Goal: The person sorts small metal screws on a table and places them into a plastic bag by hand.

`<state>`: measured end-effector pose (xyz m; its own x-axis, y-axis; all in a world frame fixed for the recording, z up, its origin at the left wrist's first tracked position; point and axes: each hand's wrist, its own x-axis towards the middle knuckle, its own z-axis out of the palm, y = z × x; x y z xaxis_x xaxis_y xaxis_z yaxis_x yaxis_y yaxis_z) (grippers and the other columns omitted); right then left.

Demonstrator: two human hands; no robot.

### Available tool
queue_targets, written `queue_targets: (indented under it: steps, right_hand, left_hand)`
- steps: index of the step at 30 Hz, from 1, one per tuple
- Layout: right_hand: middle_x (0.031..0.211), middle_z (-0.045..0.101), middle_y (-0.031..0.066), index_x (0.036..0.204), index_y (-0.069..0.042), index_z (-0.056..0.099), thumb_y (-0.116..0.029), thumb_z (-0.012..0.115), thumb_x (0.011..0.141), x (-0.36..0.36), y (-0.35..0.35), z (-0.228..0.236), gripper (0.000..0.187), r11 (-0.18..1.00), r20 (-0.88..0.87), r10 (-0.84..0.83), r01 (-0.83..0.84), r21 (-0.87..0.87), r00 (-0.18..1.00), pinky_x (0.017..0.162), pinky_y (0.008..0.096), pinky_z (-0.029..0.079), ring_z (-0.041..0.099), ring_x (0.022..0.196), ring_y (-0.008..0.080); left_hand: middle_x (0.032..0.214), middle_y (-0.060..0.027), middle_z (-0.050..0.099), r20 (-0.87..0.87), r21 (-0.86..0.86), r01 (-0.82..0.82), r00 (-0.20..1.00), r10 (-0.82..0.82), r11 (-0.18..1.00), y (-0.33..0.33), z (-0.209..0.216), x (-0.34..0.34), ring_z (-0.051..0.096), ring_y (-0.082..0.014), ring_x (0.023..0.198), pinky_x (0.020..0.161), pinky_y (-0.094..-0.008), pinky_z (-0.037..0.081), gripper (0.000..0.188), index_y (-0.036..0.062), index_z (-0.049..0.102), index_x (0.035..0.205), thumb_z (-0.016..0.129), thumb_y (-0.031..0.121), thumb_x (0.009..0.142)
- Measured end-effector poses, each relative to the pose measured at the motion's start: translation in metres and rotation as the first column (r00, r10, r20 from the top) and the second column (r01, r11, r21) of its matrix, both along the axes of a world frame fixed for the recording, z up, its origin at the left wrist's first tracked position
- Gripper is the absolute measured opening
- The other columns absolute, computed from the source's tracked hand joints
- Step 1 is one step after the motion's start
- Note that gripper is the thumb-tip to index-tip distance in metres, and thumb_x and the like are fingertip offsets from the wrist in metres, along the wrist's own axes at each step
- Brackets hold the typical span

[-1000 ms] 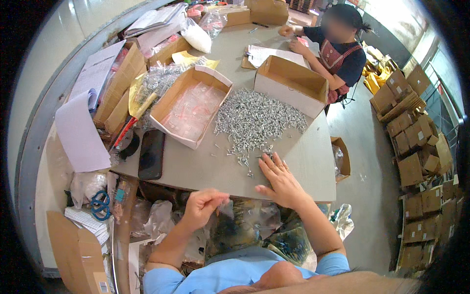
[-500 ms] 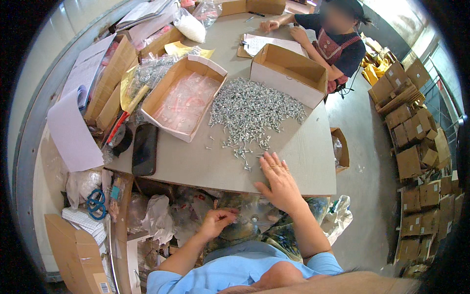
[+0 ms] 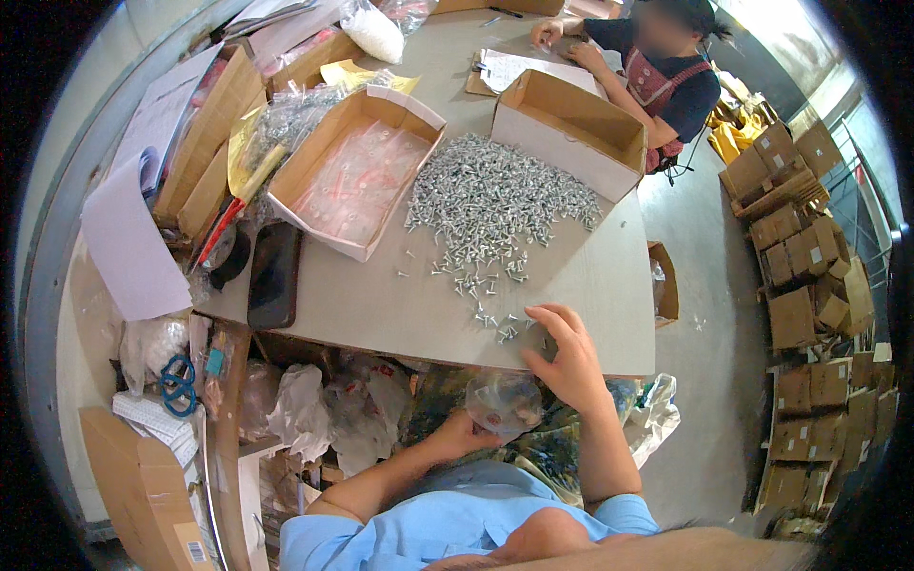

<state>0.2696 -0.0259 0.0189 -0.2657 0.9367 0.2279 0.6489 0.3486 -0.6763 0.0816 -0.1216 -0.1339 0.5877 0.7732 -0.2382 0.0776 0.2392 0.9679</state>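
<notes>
A large heap of small silver screws (image 3: 500,195) lies on the grey table (image 3: 381,319), thinning out toward its front edge. My right hand (image 3: 568,357) hovers at that edge with thumb and fingers apart and curved. Just left of its fingers a few loose screws (image 3: 505,330) sit apart from the heap. Below the edge, in front of my body, my left hand (image 3: 464,436) is closed on a clear plastic bag (image 3: 505,403). What the bag contains is hard to make out.
Behind the heap stand a white carton (image 3: 571,133) and an open box of small plastic bags (image 3: 357,176). A black phone (image 3: 274,276) lies at the left front. Across the table a person (image 3: 647,86) sits by a clipboard (image 3: 528,71). Stacked cartons (image 3: 804,257) line the right.
My right hand has come nearer the table's front edge, and several screws now lie closer to that edge. My left hand has moved right and down, with the clear bag beneath the edge.
</notes>
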Motion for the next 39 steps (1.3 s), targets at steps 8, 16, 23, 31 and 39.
queue_targets:
  steps: [8,16,23,31,39]
  right_hand:
    - [0.115,0.052,0.0147,0.115,-0.006,0.059,-0.007,0.065,0.070,-0.015,0.016,0.000,0.045,0.997,0.062,0.070,-0.070,0.009,0.996,0.093,0.0385,0.042,0.049,0.109,0.0333]
    - [0.106,0.054,0.0138,0.107,-0.004,0.062,-0.005,0.062,0.067,-0.012,0.023,-0.002,0.040,0.991,0.076,0.120,-0.123,0.045,0.990,0.090,0.0389,0.043,0.051,0.102,0.0329]
    - [0.100,0.056,0.0142,0.102,-0.004,0.064,-0.001,0.059,0.069,-0.011,0.027,-0.003,0.035,0.989,0.062,0.124,-0.129,0.074,0.990,0.086,0.0390,0.045,0.054,0.097,0.0326]
    - [0.098,0.056,0.0132,0.101,-0.005,0.065,-0.004,0.064,0.073,-0.013,0.028,-0.003,0.028,0.992,0.055,0.101,-0.104,0.075,0.993,0.082,0.0377,0.046,0.056,0.093,0.0318]
    - [0.090,0.058,0.0121,0.091,-0.005,0.066,-0.007,0.066,0.074,-0.018,0.030,-0.011,0.017,0.989,0.040,0.034,-0.039,0.142,0.999,0.080,0.0380,0.047,0.056,0.090,0.0316]
  left_hand:
    - [0.105,-0.0068,0.065,0.060,-0.065,-0.078,0.995,0.082,0.995,0.006,0.024,0.017,0.058,-0.0158,0.098,0.089,-0.0325,0.045,0.041,0.0042,0.064,0.107,0.079,0.022,0.074]
    - [0.100,-0.0072,0.065,0.173,-0.120,-0.131,0.973,0.151,0.984,-0.001,0.023,0.016,0.059,-0.0184,0.094,0.085,-0.0328,0.047,0.046,0.0024,0.062,0.105,0.082,0.025,0.071]
    - [0.100,-0.0069,0.063,0.131,-0.161,-0.029,0.990,0.050,0.987,0.002,0.032,0.015,0.057,-0.0175,0.094,0.084,-0.0336,0.046,0.042,0.0032,0.062,0.103,0.080,0.025,0.073]
    - [0.107,-0.0077,0.062,0.108,-0.206,0.000,0.994,0.023,0.978,0.002,0.031,0.015,0.056,-0.0189,0.100,0.090,-0.0343,0.044,0.046,0.0037,0.062,0.108,0.080,0.028,0.074]
    - [0.118,-0.0108,0.059,0.075,-0.283,-0.009,0.997,0.031,0.959,0.005,0.038,0.017,0.054,-0.0215,0.109,0.096,-0.0349,0.042,0.064,0.0010,0.055,0.121,0.082,0.031,0.071]
